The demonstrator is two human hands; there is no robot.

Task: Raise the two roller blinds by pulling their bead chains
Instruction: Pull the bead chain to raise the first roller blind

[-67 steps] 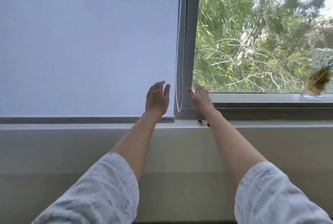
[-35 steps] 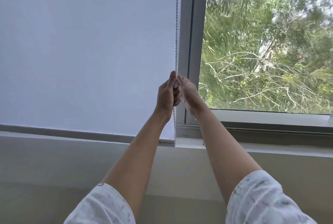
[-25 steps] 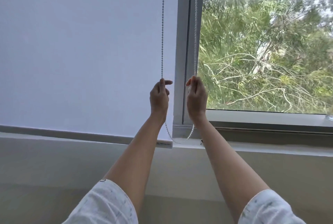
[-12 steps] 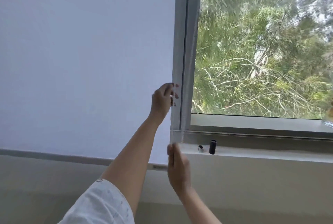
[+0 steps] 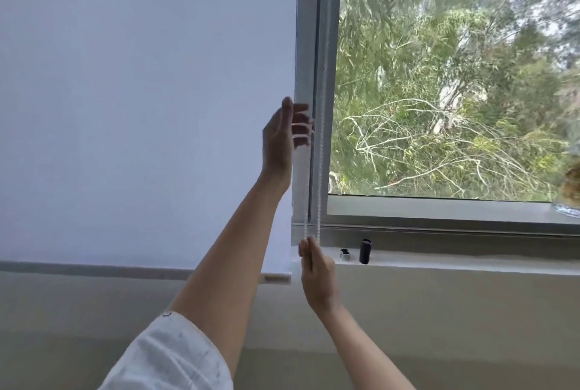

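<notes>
A white roller blind (image 5: 141, 107) covers the left window pane down to the sill, its bottom bar (image 5: 276, 278) low at the wall. A white bead chain (image 5: 320, 154) hangs in two strands along the grey window frame. My right hand (image 5: 315, 276) is low, below the sill, pinching the chain at its bottom end. My left hand (image 5: 287, 135) is raised beside the chain with fingers spread, holding nothing. The right pane is uncovered; no second blind shows over it.
On the sill (image 5: 439, 264) stand a small black cylinder (image 5: 365, 250) and a small metal piece (image 5: 345, 254). A glass vase (image 5: 571, 195) sits at the far right edge. Trees fill the view through the right pane.
Both hands took a strand of the chain, then my right hand pulled its strand down below the sill. My left hand let go and opened. The blind's bottom bar has not visibly risen.
</notes>
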